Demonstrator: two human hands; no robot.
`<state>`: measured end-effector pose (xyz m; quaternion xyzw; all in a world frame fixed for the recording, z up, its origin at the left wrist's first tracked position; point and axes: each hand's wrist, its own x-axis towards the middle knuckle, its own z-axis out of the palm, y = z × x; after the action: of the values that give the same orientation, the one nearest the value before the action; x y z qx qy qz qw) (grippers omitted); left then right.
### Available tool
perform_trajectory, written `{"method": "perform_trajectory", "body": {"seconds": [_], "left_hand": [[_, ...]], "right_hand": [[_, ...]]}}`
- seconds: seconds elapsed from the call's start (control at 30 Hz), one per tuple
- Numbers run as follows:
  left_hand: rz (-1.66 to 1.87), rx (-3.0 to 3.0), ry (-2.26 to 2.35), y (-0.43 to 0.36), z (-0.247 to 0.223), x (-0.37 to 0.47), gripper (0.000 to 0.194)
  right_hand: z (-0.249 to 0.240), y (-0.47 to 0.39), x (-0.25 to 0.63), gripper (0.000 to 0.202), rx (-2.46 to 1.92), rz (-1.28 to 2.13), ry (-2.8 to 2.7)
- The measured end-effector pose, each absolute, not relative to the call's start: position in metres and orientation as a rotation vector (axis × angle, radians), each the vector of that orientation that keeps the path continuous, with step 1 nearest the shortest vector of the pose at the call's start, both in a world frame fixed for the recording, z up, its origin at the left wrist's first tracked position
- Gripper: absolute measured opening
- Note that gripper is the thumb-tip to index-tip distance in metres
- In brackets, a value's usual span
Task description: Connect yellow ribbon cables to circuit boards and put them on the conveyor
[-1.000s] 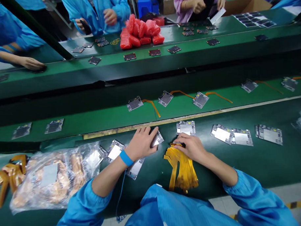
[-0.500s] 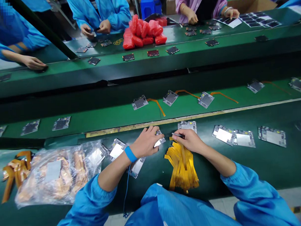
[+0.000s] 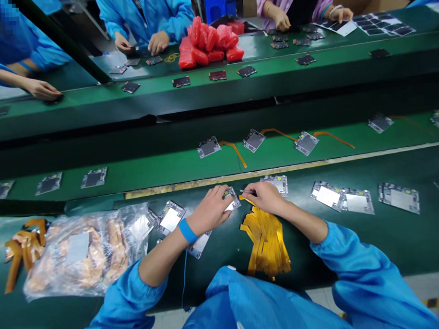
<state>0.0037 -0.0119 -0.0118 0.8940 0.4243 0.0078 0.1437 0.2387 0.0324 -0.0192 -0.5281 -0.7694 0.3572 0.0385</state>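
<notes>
My left hand [image 3: 214,207], with a blue band at its wrist, holds a circuit board [image 3: 235,198] against the green table. My right hand [image 3: 266,196] pinches a thin grey tool [image 3: 248,192] whose tip points at that board. An orange strip end [image 3: 246,200] shows just below the tool. Under my right hand lies a fanned pile of yellow-orange flex strips [image 3: 267,242]. Another board [image 3: 280,184] is partly hidden behind my right hand. Beside my left forearm lie two boards, one [image 3: 172,218] above it and one [image 3: 200,245] below.
A clear bag of copper-coloured parts [image 3: 89,253] lies at the left. More boards [image 3: 358,201] rest at the right. Beyond the table edge, a green belt [image 3: 162,170] carries boards, some with orange strips. Across it, people's hands [image 3: 159,42] work near red bundles [image 3: 208,45].
My right hand has moved left, bringing the tool from above the strip pile close to the board at my left hand. Boards on the near belt have shifted right, those on the far belt left.
</notes>
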Motion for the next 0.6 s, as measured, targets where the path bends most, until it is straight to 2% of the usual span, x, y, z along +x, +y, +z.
{"method": "perform_trajectory", "body": {"seconds": [0.17, 0.6], "left_hand": [[0.128, 2.550, 1.256, -0.0204, -0.0166, 0.0038, 0.021], [0.111, 2.563, 1.250, -0.0207, -0.0156, 0.0063, 0.021]], "right_hand": [[-0.0179, 0.0352, 0.2331, 0.020, -1.669, 1.024, -2.429], [-0.0150, 0.0410, 0.2305, 0.021, -1.648, 1.020, -2.543]]}}
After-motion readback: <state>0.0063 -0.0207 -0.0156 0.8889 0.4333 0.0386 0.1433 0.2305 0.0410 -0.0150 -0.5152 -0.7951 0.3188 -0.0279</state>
